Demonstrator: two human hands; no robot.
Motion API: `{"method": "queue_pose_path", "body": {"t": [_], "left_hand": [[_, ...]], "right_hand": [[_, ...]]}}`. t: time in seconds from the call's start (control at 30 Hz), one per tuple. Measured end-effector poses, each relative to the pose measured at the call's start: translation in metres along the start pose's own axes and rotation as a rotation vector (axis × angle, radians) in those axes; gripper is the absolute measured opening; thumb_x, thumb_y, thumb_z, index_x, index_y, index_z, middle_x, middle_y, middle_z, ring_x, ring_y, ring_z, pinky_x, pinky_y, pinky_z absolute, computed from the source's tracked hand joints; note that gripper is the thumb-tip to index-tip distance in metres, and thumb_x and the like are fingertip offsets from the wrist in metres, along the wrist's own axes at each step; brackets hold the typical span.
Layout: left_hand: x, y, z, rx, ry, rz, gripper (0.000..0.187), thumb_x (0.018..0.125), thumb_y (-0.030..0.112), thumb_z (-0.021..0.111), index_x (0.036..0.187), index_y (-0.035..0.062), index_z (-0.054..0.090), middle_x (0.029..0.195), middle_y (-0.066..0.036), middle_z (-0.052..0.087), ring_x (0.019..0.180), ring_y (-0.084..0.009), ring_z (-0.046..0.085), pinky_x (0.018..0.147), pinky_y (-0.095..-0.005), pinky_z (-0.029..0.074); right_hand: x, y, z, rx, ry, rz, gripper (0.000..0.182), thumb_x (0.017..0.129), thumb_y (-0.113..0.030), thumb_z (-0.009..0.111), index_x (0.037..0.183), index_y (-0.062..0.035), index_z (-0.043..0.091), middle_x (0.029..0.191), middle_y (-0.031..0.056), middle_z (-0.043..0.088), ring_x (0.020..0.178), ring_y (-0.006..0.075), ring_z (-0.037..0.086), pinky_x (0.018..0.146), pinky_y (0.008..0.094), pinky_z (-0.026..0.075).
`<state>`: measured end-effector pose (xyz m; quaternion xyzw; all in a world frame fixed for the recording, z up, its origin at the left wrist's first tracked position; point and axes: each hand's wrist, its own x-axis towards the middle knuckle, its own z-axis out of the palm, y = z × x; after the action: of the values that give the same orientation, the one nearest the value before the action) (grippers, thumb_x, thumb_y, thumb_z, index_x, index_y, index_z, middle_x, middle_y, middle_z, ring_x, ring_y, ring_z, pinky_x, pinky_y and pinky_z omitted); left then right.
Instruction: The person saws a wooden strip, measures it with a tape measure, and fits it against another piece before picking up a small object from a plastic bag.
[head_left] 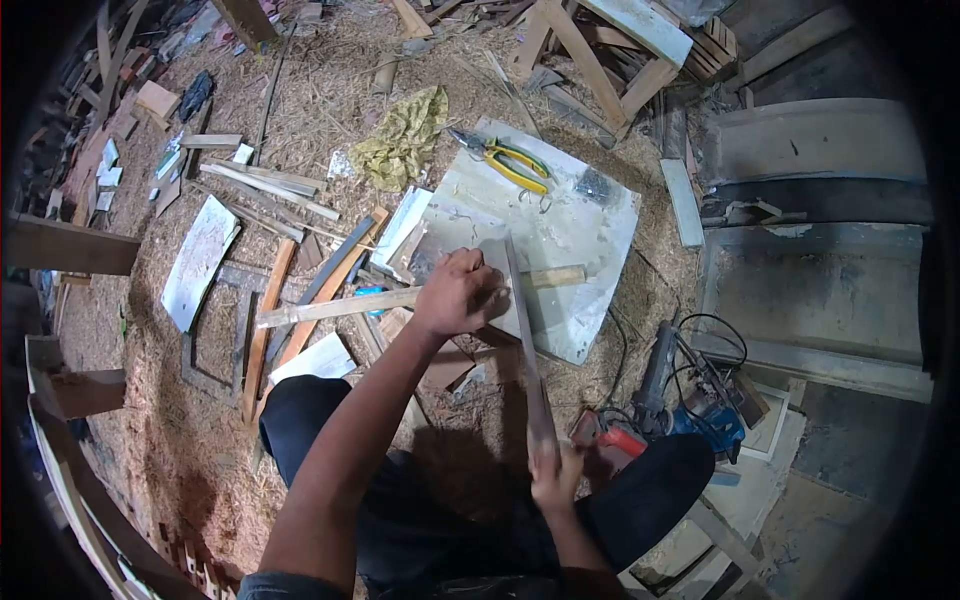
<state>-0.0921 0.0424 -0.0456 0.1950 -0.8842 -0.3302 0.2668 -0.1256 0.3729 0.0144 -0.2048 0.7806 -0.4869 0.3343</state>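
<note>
Left fingers (478, 272): curled closed on wooden strip (345, 307) — it juts out both sides.
Right fingers (546, 464): closed round handsaw (525, 320).

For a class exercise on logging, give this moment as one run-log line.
left hand: holding wooden strip over pale board | right hand: gripping long saw-like tool | tool: across strip | pliers: on board

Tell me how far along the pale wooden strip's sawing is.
Looks done: the pale wooden strip set over the white board, steadied by the left hand. In hand: the right hand holds the long grey saw across it. Apparently left: finishing the cut, since both ends line up; depth hidden.
</note>
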Motion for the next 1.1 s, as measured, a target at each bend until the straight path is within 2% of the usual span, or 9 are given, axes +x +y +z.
{"method": "queue_pose_path", "body": {"t": [0.27, 0.33, 0.37, 0.43, 0.5, 0.57, 0.67, 0.7, 1.1], "left_hand": [[-0.001, 0.0, 0.001, 0.03, 0.014, 0.002, 0.026, 0.074, 0.023, 0.074, 0.097, 0.011, 0.071, 0.084, -0.01, 0.053, 0.083, -0.0324, 0.055, 0.074, -0.0435, 0.044], [-0.003, 0.006, -0.001, 0.035, -0.027, -0.04, 0.026, 0.074, 0.024, 0.074, 0.097, 0.0117, 0.071, 0.085, -0.011, 0.054, 0.086, -0.0328, 0.056, 0.075, -0.0442, 0.045], [-0.004, 0.01, -0.002, 0.031, -0.049, -0.047, 0.026, 0.074, 0.024, 0.073, 0.097, 0.0116, 0.071, 0.087, -0.011, 0.054, 0.088, -0.0327, 0.056, 0.077, -0.0445, 0.045], [-0.001, 0.008, -0.001, 0.04, -0.038, -0.035, 0.027, 0.074, 0.025, 0.072, 0.098, 0.0118, 0.071, 0.088, -0.011, 0.054, 0.092, -0.0324, 0.057, 0.08, -0.0443, 0.045], [0.0, 0.009, -0.002, 0.074, -0.068, -0.045, 0.027, 0.075, 0.025, 0.072, 0.098, 0.0119, 0.071, 0.089, -0.011, 0.055, 0.092, -0.0324, 0.057, 0.081, -0.0439, 0.045], [-0.001, 0.008, -0.001, 0.078, -0.081, -0.077, 0.027, 0.076, 0.026, 0.072, 0.099, 0.0123, 0.07, 0.089, -0.011, 0.056, 0.092, -0.0324, 0.057, 0.082, -0.0432, 0.044], [-0.007, 0.01, -0.005, 0.072, -0.101, 0.064, 0.026, 0.077, 0.028, 0.072, 0.098, 0.0126, 0.07, 0.089, -0.01, 0.056, 0.092, -0.0317, 0.057, 0.082, -0.0431, 0.043], [-0.01, 0.016, -0.002, 0.069, -0.098, 0.057, 0.026, 0.077, 0.03, 0.072, 0.097, 0.0127, 0.07, 0.089, -0.009, 0.056, 0.091, -0.0308, 0.057, 0.081, -0.0434, 0.042], [0.001, 0.014, -0.002, 0.041, -0.043, 0.02, 0.029, 0.073, 0.023, 0.074, 0.099, 0.0114, 0.07, 0.087, -0.01, 0.054, 0.089, -0.0312, 0.055, 0.077, -0.043, 0.042]], "right_hand": [[0.073, -0.035, 0.02, -0.152, -0.069, 0.036, 0.053, 0.103, -0.039, 0.05, 0.072, 0.0036, 0.059, 0.056, 0.0136, 0.054, 0.052, 0.0222, 0.055, 0.053, 0.0408, 0.039], [0.006, -0.002, 0.0, -0.137, 0.057, -0.098, 0.053, 0.102, -0.04, 0.053, 0.07, 0.0014, 0.06, 0.053, 0.0084, 0.052, 0.051, 0.0177, 0.055, 0.051, 0.038, 0.039], [-0.02, 0.013, -0.012, -0.053, 0.028, 0.031, 0.052, 0.101, -0.04, 0.054, 0.07, 0.0006, 0.061, 0.053, 0.0064, 0.051, 0.052, 0.0161, 0.055, 0.051, 0.037, 0.039], [-0.008, 0.012, -0.007, -0.014, 0.024, -0.049, 0.046, 0.104, -0.038, 0.049, 0.085, 0.0014, 0.065, 0.059, 0.0002, 0.05, 0.051, 0.0115, 0.049, 0.05, 0.0301, 0.037], [0.015, 0.006, 0.005, -0.054, 0.005, -0.122, 0.046, 0.104, -0.038, 0.049, 0.082, -0.0006, 0.063, 0.061, -0.0026, 0.049, 0.052, 0.0086, 0.046, 0.049, 0.0264, 0.035], [0.074, -0.021, 0.026, 0.049, -0.005, 0.05, 0.052, 0.1, -0.043, 0.056, 0.069, -0.0011, 0.06, 0.054, 0.0035, 0.051, 0.053, 0.0137, 0.053, 0.051, 0.035, 0.038], [0.049, -0.007, 0.017, -0.023, -0.02, 0.064, 0.052, 0.101, -0.041, 0.055, 0.068, -0.0013, 0.057, 0.054, 0.0034, 0.05, 0.053, 0.0131, 0.052, 0.052, 0.0348, 0.039], [0.039, -0.024, 0.026, 0.014, 0.002, 0.026, 0.053, 0.103, -0.04, 0.052, 0.062, -0.0071, 0.045, 0.056, -0.0007, 0.047, 0.052, 0.0084, 0.045, 0.05, 0.0273, 0.034], [0.049, -0.016, 0.02, 0.161, 0.031, 0.028, 0.05, 0.103, -0.036, 0.056, 0.063, -0.0057, 0.046, 0.056, -0.0006, 0.047, 0.052, 0.0082, 0.045, 0.047, 0.0277, 0.033]]}}
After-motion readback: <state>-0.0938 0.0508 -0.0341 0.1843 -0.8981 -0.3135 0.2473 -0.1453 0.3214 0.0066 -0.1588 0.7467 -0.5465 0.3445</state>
